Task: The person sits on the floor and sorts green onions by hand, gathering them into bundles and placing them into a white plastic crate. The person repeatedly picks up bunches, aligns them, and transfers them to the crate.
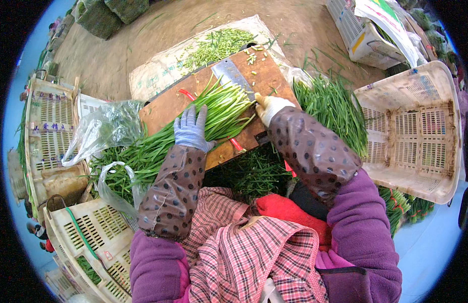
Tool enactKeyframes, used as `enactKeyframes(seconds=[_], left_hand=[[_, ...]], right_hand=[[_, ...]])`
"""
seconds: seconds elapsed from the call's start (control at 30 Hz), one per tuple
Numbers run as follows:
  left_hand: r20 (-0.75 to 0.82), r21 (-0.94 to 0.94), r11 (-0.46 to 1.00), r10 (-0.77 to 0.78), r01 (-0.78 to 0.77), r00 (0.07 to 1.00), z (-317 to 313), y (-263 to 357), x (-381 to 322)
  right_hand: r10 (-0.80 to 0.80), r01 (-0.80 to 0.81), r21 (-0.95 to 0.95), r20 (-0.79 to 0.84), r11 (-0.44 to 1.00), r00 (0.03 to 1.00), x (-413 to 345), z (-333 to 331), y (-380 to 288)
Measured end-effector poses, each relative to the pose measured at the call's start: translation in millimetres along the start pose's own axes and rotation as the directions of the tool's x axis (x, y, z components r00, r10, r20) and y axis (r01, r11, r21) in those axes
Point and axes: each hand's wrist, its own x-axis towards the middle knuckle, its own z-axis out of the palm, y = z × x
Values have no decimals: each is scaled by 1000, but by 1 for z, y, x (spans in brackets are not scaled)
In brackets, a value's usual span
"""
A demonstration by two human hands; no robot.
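Observation:
My left hand, in a grey-blue glove, lies over a bundle of garlic chives and holds it against a wooden cutting board. Its fingers reach across the stalks, with the thumb at the near side. The pale stalk ends point right, towards a broad cleaver lying flat on the board. My right hand, in a whitish glove with yellowed fingers, is closed around the cleaver's handle end, most of which it hides. Pieces of a red strip show on both sides of the bundle.
Cut stalk ends lie on a white sack beyond the board. More chives are heaped at the right, beside a tilted plastic crate. Plastic bags and crates stand at the left.

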Motion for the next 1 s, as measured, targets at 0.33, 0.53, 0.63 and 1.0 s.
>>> enactKeyframes(seconds=[0.33,0.53,0.63,1.0], left_hand=[[49,21,1000,-10,9,999,-5,3,3],[-74,-28,998,59,-61,996,25,-8,7],[-126,17,995,96,-95,987,36,-13,9],[-160,3,987,161,-163,974,46,-23,16]], right_hand=[[-90,75,152,90,986,992,4,21,2],[33,142,888,-174,438,984,-4,-55,105],[157,18,900,-96,435,983,-62,-70,203],[707,-486,819,148,305,692,-255,147,359]])
